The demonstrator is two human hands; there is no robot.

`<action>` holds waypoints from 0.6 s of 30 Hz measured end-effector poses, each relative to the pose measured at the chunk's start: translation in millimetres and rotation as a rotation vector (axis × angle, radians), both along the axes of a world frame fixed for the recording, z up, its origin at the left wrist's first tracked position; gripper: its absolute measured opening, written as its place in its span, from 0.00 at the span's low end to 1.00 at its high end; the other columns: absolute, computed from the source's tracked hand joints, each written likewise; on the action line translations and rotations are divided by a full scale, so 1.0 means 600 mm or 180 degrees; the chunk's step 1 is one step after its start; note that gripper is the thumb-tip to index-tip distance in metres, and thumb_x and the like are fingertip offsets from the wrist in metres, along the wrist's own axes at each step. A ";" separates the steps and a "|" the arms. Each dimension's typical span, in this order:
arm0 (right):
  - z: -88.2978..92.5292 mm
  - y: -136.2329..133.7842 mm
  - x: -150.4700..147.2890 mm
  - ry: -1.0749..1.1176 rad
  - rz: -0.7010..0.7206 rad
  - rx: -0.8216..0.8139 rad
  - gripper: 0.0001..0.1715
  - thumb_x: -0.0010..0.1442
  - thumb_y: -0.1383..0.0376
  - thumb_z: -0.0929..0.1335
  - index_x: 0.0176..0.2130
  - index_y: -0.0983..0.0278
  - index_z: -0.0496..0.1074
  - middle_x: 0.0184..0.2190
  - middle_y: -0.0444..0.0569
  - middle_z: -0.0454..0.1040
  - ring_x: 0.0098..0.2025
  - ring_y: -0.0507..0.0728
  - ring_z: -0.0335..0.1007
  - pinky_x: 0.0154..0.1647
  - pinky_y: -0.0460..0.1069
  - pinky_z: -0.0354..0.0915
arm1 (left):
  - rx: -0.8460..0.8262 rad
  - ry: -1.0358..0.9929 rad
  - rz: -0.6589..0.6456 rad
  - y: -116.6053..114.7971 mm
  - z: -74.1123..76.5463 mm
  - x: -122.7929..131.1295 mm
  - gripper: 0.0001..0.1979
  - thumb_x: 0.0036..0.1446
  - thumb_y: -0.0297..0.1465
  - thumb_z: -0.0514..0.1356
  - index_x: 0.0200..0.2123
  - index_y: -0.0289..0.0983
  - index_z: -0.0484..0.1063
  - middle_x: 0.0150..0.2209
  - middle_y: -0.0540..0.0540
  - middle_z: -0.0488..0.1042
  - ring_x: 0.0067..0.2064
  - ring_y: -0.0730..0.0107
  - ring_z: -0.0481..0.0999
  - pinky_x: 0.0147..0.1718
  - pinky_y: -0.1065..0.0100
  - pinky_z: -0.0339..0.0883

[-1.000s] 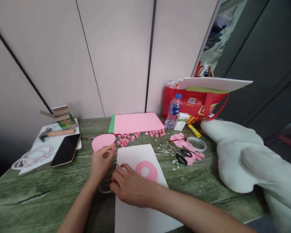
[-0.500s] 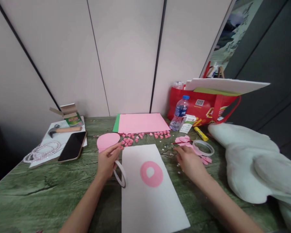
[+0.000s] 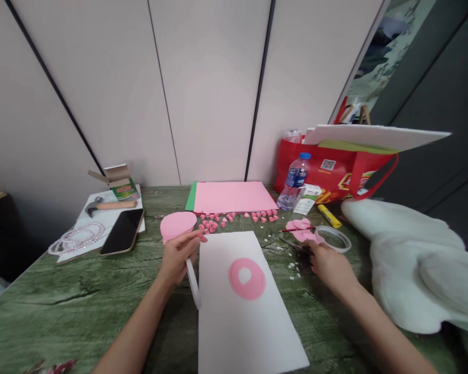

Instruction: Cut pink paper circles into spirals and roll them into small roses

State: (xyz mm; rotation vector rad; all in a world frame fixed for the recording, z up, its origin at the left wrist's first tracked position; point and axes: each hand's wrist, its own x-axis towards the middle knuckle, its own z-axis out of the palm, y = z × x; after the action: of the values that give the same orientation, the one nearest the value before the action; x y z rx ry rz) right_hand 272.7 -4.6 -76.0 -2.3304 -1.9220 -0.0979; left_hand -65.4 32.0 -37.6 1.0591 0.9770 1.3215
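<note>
My left hand (image 3: 178, 258) is closed on a white roll of tape (image 3: 194, 284), held on edge at the left side of a white sheet (image 3: 245, 327). A pink paper ring (image 3: 247, 278) lies on that sheet. A pink disc (image 3: 177, 225) sits just beyond my left hand. My right hand (image 3: 329, 266) rests to the right of the sheet, its fingers curled over the dark handles of the scissors (image 3: 306, 255). It lies beside pink cut-outs (image 3: 301, 229) and a clear tape ring (image 3: 333, 238).
Small pink hearts (image 3: 218, 222) are scattered before a pink sheet (image 3: 232, 196). A phone (image 3: 122, 238), hammer (image 3: 109, 205), beads (image 3: 76, 238) and small box (image 3: 117, 184) lie at the left. Bottle (image 3: 295, 181), red bag (image 3: 335, 174), glue stick (image 3: 329, 215) and white plush (image 3: 417, 265) fill the right.
My right hand left the tape roll and moved right across the white sheet to the scissors. My left hand lifted the roll onto its edge.
</note>
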 end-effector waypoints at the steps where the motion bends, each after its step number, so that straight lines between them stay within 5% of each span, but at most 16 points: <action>1: 0.001 0.000 0.005 0.0148 0.0007 0.0149 0.21 0.51 0.74 0.63 0.46 0.67 0.67 0.35 0.57 0.73 0.34 0.60 0.71 0.30 0.49 0.60 | -0.0016 -0.0013 -0.0018 0.000 -0.001 0.000 0.14 0.39 0.32 0.66 0.33 0.35 0.76 0.25 0.49 0.75 0.12 0.89 0.51 0.10 0.78 0.40; 5: 0.016 -0.004 0.009 0.1349 0.0491 0.0756 0.22 0.54 0.69 0.62 0.50 0.62 0.64 0.37 0.54 0.73 0.35 0.60 0.71 0.33 0.51 0.65 | -0.0008 -0.0061 -0.0113 0.001 -0.003 -0.003 0.15 0.39 0.32 0.66 0.33 0.33 0.76 0.25 0.48 0.75 0.12 0.89 0.51 0.10 0.78 0.40; 9: 0.057 -0.020 -0.049 0.2547 0.1410 0.0528 0.26 0.53 0.61 0.65 0.52 0.62 0.61 0.40 0.50 0.72 0.40 0.58 0.69 0.40 0.52 0.67 | 0.0029 -0.0072 -0.0290 0.000 -0.004 -0.002 0.14 0.40 0.32 0.66 0.34 0.34 0.77 0.26 0.48 0.74 0.12 0.90 0.51 0.10 0.78 0.39; 14: 0.104 -0.050 -0.164 0.2267 0.2503 0.0105 0.23 0.50 0.64 0.70 0.48 0.58 0.67 0.40 0.49 0.69 0.41 0.57 0.67 0.44 0.52 0.63 | 0.0033 0.0019 -0.0431 -0.003 -0.003 -0.001 0.13 0.41 0.32 0.66 0.33 0.35 0.77 0.25 0.49 0.74 0.12 0.90 0.51 0.10 0.78 0.38; 18: 0.107 -0.053 -0.219 0.1740 0.2743 0.0233 0.25 0.49 0.67 0.70 0.48 0.56 0.67 0.39 0.49 0.67 0.40 0.56 0.65 0.41 0.51 0.62 | 0.0049 0.0169 -0.0567 -0.007 -0.001 0.001 0.13 0.42 0.32 0.65 0.34 0.35 0.76 0.25 0.50 0.74 0.12 0.90 0.51 0.10 0.77 0.38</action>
State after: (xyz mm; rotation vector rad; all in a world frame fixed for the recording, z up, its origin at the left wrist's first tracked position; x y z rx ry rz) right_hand 141.0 -36.3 -12.0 -1.1272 -2.3159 0.4756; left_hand -64.5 27.6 -38.2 1.1704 0.8910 1.1621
